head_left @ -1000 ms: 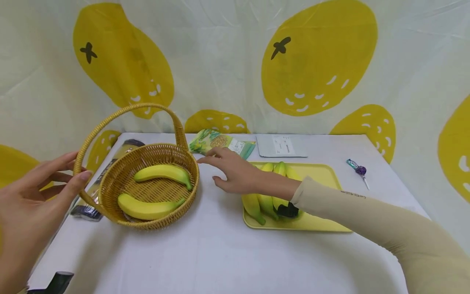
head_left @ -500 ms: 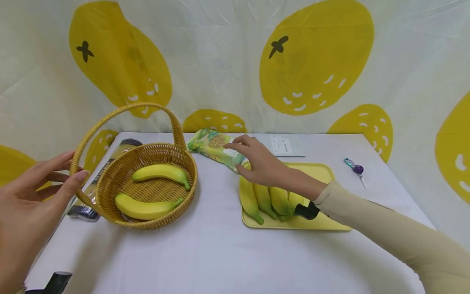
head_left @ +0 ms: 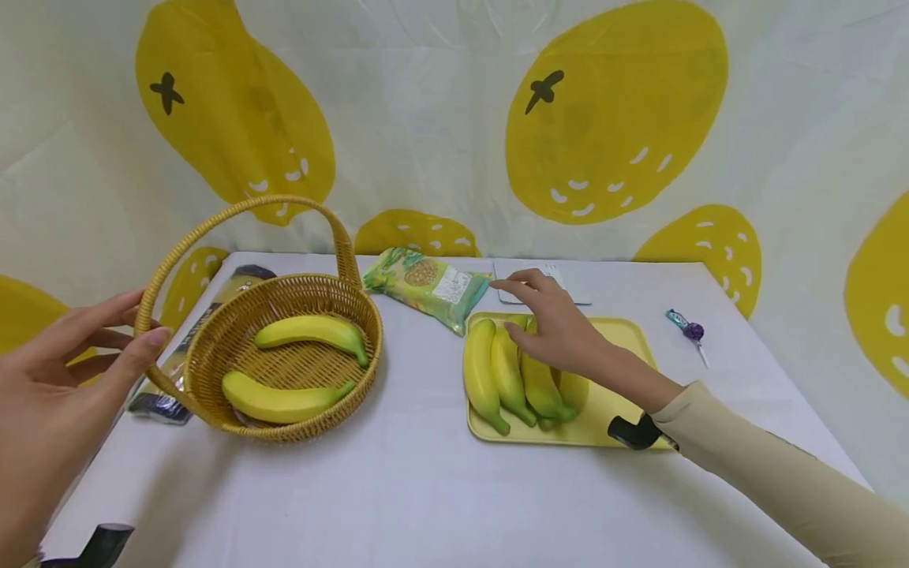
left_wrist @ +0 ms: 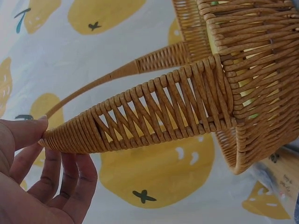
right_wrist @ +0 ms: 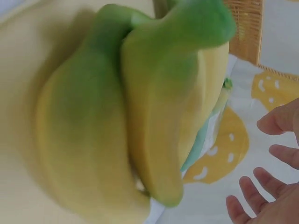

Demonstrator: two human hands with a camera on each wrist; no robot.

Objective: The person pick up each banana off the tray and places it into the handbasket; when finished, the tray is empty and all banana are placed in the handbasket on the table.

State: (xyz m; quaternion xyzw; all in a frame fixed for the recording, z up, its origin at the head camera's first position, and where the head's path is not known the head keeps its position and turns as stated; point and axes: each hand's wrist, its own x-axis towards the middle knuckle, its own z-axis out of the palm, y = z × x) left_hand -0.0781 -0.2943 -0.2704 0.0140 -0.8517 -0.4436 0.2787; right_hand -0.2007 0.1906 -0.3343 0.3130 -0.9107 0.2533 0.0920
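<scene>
My left hand (head_left: 78, 371) grips the handle (left_wrist: 140, 109) of a woven basket (head_left: 284, 355) between thumb and fingers; the basket tilts toward me. Inside lie two bananas, an upper banana (head_left: 312, 335) and a lower banana (head_left: 280, 401). Over a yellow tray (head_left: 618, 394) my right hand (head_left: 557, 323) hovers with nothing in it, its fingers spread and slightly bent. Below it several bananas (head_left: 486, 375) lie side by side on the tray's left half, partly covered by the hand. Close up in the right wrist view are banana stems (right_wrist: 205, 25), with the right hand (right_wrist: 275, 186) apart from them.
Behind the tray lie a green-yellow snack packet (head_left: 426, 285) and a pale pouch (head_left: 568, 288), partly covered by the right hand. A lollipop (head_left: 689, 330) lies at the right. Another long packet (head_left: 248, 280) sits behind the basket at the left. A patterned curtain (head_left: 419, 118) closes the back.
My right hand has moved away from the basket's right rim, going right over the snack packet to above the bananas on the tray. The left hand and basket have hardly moved.
</scene>
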